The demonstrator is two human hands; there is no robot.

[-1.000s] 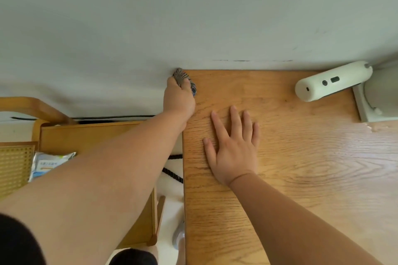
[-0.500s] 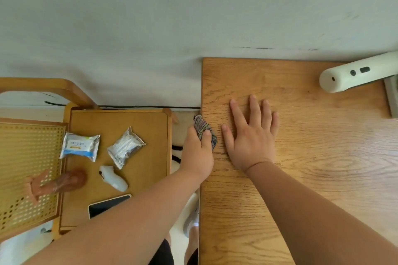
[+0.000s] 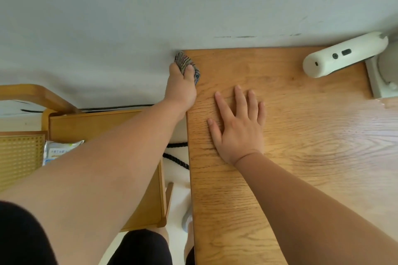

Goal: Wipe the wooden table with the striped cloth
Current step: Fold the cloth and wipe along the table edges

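The wooden table (image 3: 301, 135) fills the right half of the view, its far edge against the pale wall. My left hand (image 3: 180, 88) grips the bunched striped cloth (image 3: 185, 63) and presses it against the table's left side edge at the far left corner. My right hand (image 3: 238, 127) lies flat on the tabletop with fingers spread, just right of the left edge, holding nothing.
A cream handheld device (image 3: 344, 57) lies at the table's far right beside a grey-white base (image 3: 383, 77). To the left stands a lower wooden side table (image 3: 97, 122) with a packet (image 3: 58, 150), next to a cane chair (image 3: 19, 157). Dark cables (image 3: 175, 157) run through the gap.
My left hand slid the cloth along the table's left edge, from the middle of the edge back up to the far corner. The right hand stayed flat in place.
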